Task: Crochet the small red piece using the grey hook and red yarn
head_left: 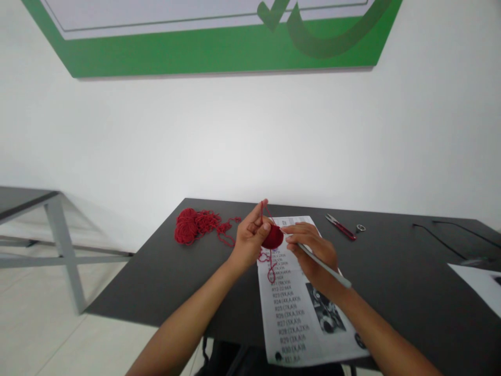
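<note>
Between thumb and fingers, my left hand (250, 235) pinches a small round piece of red crochet (274, 238). A strand of red yarn runs up over its raised index finger. My right hand (313, 250) grips a grey-handled crochet hook (324, 265), its tip at the edge of the crochet piece. A loose loop of red yarn (271, 274) dangles below the piece, over a printed pattern sheet (289, 313). To the left lies a tangled ball of red yarn (188, 226), with yarn trailing toward my left hand.
Red-handled thread snips (341, 227) and a small metal ring (360, 228) lie at the back right of the dark table (156, 282). Farther right are eyeglasses (442, 243) and a white paper (477, 282). Another table (27, 201) stands at the left.
</note>
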{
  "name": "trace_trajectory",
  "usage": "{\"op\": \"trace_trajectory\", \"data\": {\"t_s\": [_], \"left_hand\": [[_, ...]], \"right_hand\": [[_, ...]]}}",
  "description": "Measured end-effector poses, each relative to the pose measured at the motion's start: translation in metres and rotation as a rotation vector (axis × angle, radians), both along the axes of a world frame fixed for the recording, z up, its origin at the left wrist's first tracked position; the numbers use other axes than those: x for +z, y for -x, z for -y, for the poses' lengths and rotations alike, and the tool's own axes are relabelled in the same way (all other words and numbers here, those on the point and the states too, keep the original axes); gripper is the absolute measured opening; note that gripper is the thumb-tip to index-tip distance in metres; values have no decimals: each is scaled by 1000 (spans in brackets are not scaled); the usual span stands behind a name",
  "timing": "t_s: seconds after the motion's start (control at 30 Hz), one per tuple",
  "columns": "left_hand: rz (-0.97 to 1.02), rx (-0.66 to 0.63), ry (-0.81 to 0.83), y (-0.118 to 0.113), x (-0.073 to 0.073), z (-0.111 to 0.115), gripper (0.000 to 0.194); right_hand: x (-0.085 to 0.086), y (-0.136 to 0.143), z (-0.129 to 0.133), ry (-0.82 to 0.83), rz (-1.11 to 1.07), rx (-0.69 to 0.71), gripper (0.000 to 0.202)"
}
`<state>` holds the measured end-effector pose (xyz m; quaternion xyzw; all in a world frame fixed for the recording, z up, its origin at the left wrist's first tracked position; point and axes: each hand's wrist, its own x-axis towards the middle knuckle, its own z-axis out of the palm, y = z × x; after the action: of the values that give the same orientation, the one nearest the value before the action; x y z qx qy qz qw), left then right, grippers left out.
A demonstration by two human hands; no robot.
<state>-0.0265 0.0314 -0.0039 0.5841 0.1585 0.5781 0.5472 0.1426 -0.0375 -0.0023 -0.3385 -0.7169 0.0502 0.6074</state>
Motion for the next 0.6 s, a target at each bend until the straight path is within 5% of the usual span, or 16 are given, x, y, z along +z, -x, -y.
{"op": "trace_trajectory", "data": {"t_s": [0.2,0.4,0.6], "left_hand": [[-108,79,-182,1,-5,-8,82],[-249,248,-303,3,-7,-10,73],[-327,410,-487,4,-5,-12,69]], "right_hand": [[-5,5,0,26,118,-79,9],[-8,10,0,-79,267,-118,14],[-7,15,6,44,126,-135,17]]}}
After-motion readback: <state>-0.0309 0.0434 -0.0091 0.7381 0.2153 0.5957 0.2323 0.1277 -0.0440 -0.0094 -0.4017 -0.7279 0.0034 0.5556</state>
